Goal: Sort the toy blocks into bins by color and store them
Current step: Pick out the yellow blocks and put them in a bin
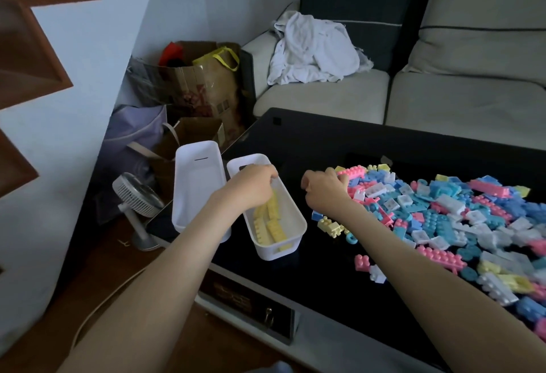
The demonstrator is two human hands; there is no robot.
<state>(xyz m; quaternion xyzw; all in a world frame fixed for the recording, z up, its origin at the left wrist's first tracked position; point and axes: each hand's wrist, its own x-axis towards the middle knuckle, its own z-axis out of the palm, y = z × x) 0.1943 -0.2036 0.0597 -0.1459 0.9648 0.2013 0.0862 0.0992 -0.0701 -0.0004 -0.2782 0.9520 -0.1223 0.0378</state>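
Observation:
Two white bins stand at the black table's left end. The right bin [291, 236] holds several yellow blocks [273, 232]; nothing shows inside the left bin [196, 183]. My left hand [251, 185] hangs over the right bin with fingers curled downward, gripping a yellow block [272, 205] that stands upright under the palm. My right hand [323, 189] is at the near-left edge of the mixed block pile [449, 213], fingers curled and pinching a small yellow block [339, 169] next to a long pink block [353, 171].
The pile of pink, blue, white and yellow blocks covers the table's right half [310, 142]. A sofa [325, 95] with white cloth [313, 47] is behind it. Bags [201, 83] and a small fan [139, 192] crowd the floor at left.

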